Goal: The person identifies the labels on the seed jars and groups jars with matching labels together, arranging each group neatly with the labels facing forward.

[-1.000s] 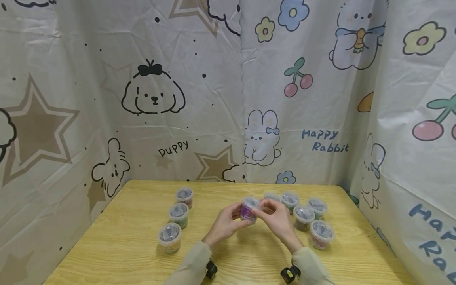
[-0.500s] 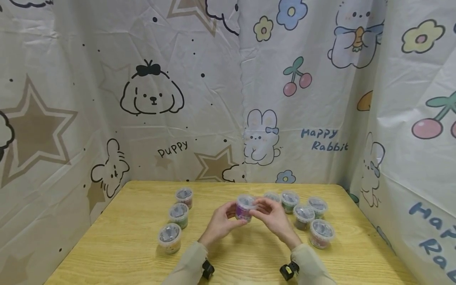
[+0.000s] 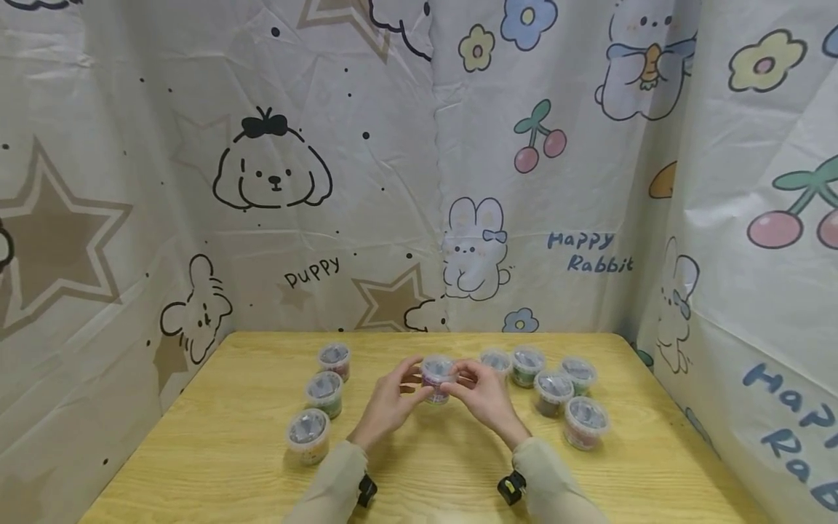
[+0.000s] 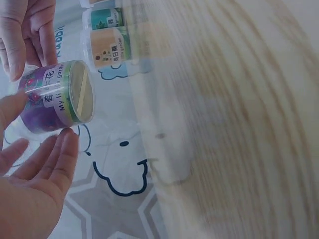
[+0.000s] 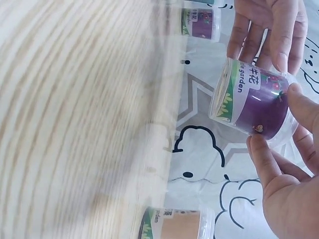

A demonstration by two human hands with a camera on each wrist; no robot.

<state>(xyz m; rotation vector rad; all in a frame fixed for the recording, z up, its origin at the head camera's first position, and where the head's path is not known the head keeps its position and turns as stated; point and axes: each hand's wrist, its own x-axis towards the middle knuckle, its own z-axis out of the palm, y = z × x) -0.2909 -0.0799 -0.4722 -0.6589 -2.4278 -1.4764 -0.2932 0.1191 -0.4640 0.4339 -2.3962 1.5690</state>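
Observation:
A clear plastic tub (image 3: 436, 373) with a lid and a purple label, reading "garden" in the wrist views, is held up in front of me between both hands. My left hand (image 3: 385, 405) grips its left side with thumb and fingers. From the other side my right hand (image 3: 487, 402) pinches it near the rim. In the left wrist view the purple-labelled tub (image 4: 55, 97) lies between the fingertips of both hands, its base turned towards the table. The right wrist view shows the same tub (image 5: 254, 99), with a pale disc or strip visible at its base.
On the left of the wooden table (image 3: 419, 480), similar tubs stand in a row: a near one (image 3: 308, 435), a middle one (image 3: 324, 394) and a far one (image 3: 334, 361). Several more stand at the right, the nearest a reddish tub (image 3: 585, 422). Printed curtains (image 3: 386, 160) enclose the table.
Both hands have moved left with the purple-labelled tub, which is now nearer the middle of the table. The camera view has shifted slightly. The other tubs stay put.

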